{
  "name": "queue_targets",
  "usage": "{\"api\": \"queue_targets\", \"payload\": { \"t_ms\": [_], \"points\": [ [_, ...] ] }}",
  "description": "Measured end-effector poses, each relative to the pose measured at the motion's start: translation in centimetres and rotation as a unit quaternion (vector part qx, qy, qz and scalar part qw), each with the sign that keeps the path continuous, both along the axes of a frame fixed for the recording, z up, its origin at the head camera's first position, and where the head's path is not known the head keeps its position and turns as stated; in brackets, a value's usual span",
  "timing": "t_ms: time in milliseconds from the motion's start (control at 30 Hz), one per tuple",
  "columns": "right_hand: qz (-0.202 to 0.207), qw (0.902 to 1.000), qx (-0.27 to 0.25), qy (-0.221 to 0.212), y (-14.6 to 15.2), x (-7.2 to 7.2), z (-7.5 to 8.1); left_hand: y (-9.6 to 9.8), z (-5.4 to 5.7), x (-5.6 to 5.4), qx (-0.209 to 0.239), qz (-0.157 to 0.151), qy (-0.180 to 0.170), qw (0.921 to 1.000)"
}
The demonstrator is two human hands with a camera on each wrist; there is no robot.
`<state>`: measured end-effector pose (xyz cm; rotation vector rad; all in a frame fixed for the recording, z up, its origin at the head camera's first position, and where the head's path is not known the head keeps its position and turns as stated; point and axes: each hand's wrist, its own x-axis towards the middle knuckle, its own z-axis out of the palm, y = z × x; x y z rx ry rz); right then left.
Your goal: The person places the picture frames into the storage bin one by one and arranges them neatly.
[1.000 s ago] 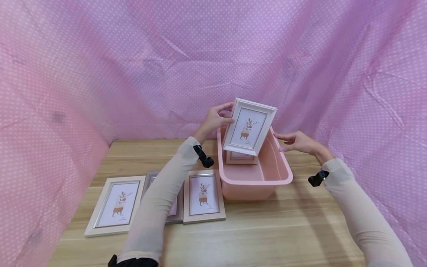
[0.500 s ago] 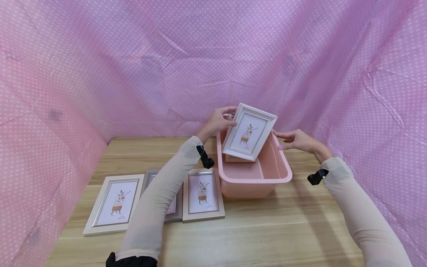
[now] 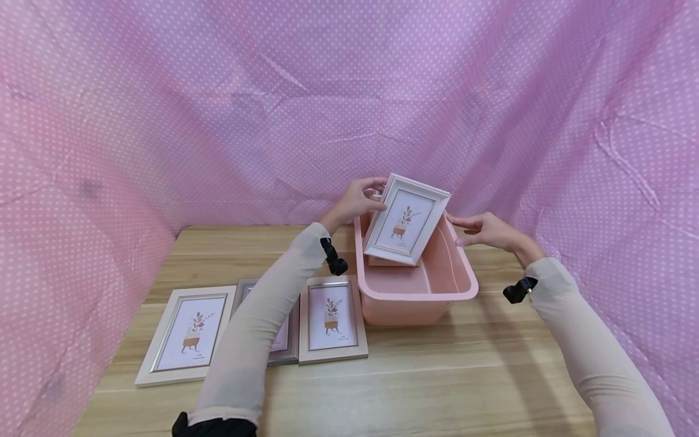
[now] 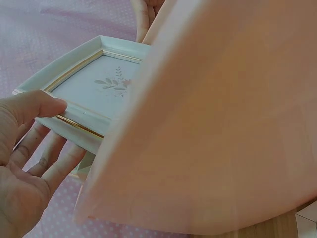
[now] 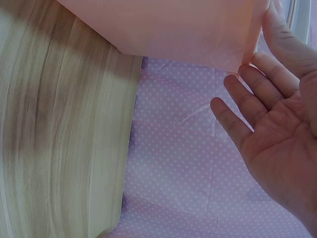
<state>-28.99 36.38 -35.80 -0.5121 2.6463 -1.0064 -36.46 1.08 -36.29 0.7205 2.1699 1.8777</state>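
Observation:
In the head view, my left hand (image 3: 355, 200) pinches the left edge of a white picture frame (image 3: 406, 218) with a plant print. The left wrist view shows the thumb on the face of the white picture frame (image 4: 94, 89) and the fingers behind it. It tilts over the back of a pink plastic bin (image 3: 420, 297), its lower part within the rim. Below it, a light-coloured frame (image 3: 390, 261) in the bin is mostly hidden. My right hand (image 3: 488, 232) touches the bin's right rim, fingers fairly straight; the right wrist view shows the right hand (image 5: 282, 124) with its palm visible.
Left of the bin, a cream frame (image 3: 185, 337), a grey frame (image 3: 292, 334) partly behind my left sleeve, and a light wood-toned frame (image 3: 333, 321) lie on the wooden table (image 3: 404, 382). Pink polka-dot cloth (image 3: 306, 103) hangs around the table.
The white picture frame in my left hand has come down slightly into the bin, covering more of the frame below. My right hand has stayed at the rim.

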Motion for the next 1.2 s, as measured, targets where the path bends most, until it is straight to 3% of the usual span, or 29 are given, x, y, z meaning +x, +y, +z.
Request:
{"api": "queue_targets", "payload": {
  "t_ms": [300,833,1200],
  "points": [
    [-0.002,1.0000,-0.002,0.000,0.1,-0.1,0.1,0.1,-0.2,-0.4,-0.046,0.001,0.020,0.9987],
    [0.000,0.9999,-0.003,0.011,0.0,0.2,0.1,1.0,-1.2,-0.1,-0.053,-0.021,0.023,0.9981],
    [0.008,0.9997,-0.021,0.011,0.3,-0.1,-0.6,0.8,-1.4,0.0,-0.068,-0.011,0.034,0.9971]
  ]
}}
